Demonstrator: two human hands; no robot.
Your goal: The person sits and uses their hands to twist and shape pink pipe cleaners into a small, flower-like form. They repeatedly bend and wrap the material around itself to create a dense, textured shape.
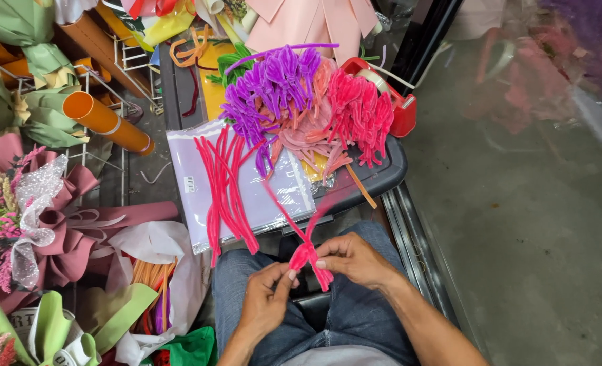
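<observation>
A dark plastic bin lid (382,177) sits in front of your knees. Across its left half lies a clear bag of lilac sheets (284,193), with loose pink pipe cleaners (225,190) on the bag's left edge. Along the far edge are heaped folded pipe-cleaner pieces (301,102) in purple, pale pink and hot pink, beside a red tape dispenser (389,91) at the far right corner. Over your lap, your right hand (355,259) and left hand (263,301) each pinch a folded pink pipe-cleaner bundle (307,256) narrowly between fingertips.
</observation>
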